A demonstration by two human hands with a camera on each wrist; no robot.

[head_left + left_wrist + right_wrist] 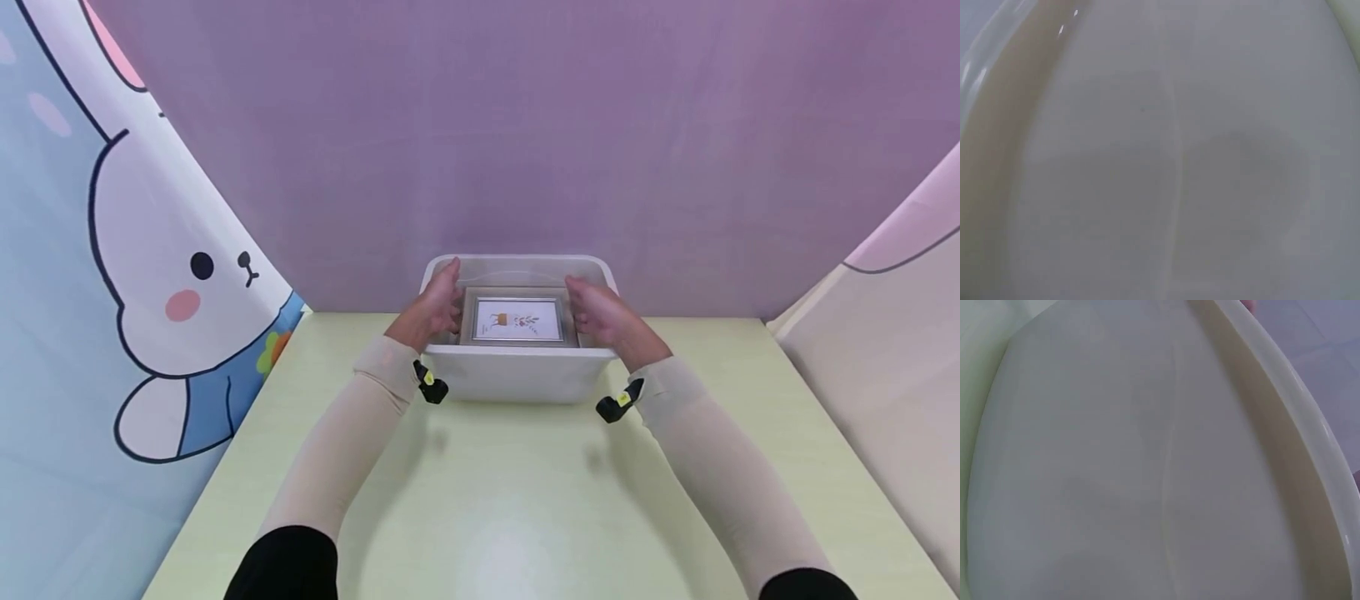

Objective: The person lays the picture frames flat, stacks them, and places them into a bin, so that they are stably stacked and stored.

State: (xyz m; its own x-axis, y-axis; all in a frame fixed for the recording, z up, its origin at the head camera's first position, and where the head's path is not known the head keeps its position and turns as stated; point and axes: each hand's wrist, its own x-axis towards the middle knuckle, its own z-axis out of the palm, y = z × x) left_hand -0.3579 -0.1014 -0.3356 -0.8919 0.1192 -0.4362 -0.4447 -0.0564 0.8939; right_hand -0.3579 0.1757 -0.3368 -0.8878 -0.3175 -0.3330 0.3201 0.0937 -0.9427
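Note:
A silver-grey picture frame (pixel 520 293) lies face up inside a white plastic bin (pixel 517 375), showing a white print with a small plant drawing. My left hand (pixel 438 302) reaches over the bin's left rim, its fingers close beside the frame's left edge. On the opposite side my right hand (pixel 600 312) is at the frame's right edge, fingers loosely bent and thumb raised. Whether the fingertips touch the frame is unclear. The left wrist view shows just the bin's outer wall (pixel 1110 187); the right wrist view shows its wall and rim (pixel 1310 419).
The bin stands at the far edge of a pale green table (pixel 495 492). Behind it hangs a purple cloth (pixel 517 142). A rabbit-printed cloth (pixel 172 275) borders the left side, and a pale cloth (pixel 892 358) the right.

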